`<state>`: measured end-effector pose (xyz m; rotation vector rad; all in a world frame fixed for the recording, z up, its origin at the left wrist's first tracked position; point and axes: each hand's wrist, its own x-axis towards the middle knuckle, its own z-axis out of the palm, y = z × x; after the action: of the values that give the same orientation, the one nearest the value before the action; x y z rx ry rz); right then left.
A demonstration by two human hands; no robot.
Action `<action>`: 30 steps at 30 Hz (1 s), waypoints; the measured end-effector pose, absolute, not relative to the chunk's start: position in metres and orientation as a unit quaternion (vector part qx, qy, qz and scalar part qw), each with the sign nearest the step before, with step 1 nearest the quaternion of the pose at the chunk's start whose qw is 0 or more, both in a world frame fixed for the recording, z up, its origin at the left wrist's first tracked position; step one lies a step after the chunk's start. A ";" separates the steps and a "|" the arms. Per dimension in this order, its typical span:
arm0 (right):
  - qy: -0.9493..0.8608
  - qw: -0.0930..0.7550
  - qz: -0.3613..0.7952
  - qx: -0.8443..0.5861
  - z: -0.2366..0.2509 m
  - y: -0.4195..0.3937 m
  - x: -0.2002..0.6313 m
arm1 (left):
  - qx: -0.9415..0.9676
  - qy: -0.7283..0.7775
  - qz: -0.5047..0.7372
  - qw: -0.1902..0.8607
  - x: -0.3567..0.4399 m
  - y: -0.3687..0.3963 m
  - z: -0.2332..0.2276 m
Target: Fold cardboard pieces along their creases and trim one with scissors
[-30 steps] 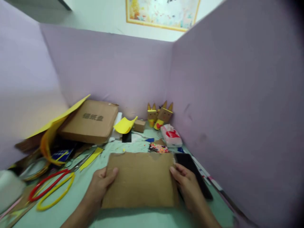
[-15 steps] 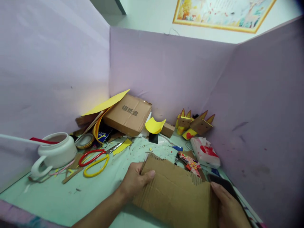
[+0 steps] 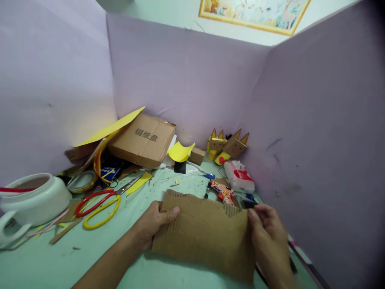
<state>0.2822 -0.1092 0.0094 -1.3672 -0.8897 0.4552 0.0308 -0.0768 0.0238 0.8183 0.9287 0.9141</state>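
**Both hands hold a piece of cardboard over the bench**

The left hand [image 3: 153, 221] grips the left edge of a brown corrugated cardboard sheet [image 3: 207, 237], with the thumb lying on top of the sheet and the other fingers hidden under it. The right hand [image 3: 267, 233] is closed on the right upper corner of the same sheet, the fingers curled around the edge. The sheet sits low over the light green bench [image 3: 90, 257], near the front edge and a little to the right, and its upper edge is rough and uneven. I cannot tell if its lower edge touches the bench.

To the left of the sheet lie scissors [image 3: 98, 204] with one red and one yellow handle, and further left stands a white jar [image 3: 33, 198]. Behind them a brown cardboard box [image 3: 142, 140] leans on a pile, with a yellow paper sheet [image 3: 111, 128] beside it. Near the back corner stand two small cardboard figures [image 3: 227, 146] with pointed ears, and just in front of them lies a white and red tissue pack [image 3: 239, 178]. Purple panels [image 3: 186, 80] stand around the bench on three sides.
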 end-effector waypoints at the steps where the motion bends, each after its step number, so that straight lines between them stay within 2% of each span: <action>1: -0.384 0.662 0.219 -0.606 0.012 -0.108 0.279 | 0.364 0.437 0.419 0.708 0.030 -0.076 0.023; 8: -0.341 0.629 0.464 -0.523 0.035 -0.100 0.270 | 0.329 0.497 0.464 0.656 0.024 -0.062 0.026; 13: -0.348 0.575 0.568 -0.475 0.029 -0.115 0.269 | 0.308 0.482 0.464 0.676 0.016 -0.055 0.030; 17: -0.369 0.549 0.580 -0.475 0.013 -0.123 0.260 | 0.299 0.476 0.469 0.681 0.017 -0.056 0.029; 25: -0.390 0.582 0.590 -0.402 0.004 -0.131 0.244 | 0.304 0.430 0.535 0.660 0.007 -0.060 0.031; 30: -0.386 0.611 0.557 -0.409 0.002 -0.130 0.252 | 0.298 0.439 0.509 0.678 0.001 -0.051 0.032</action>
<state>0.2519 -0.1298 0.0021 -0.9436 -0.8916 1.2866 0.0010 -0.0508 0.0320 0.6686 0.9871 1.1430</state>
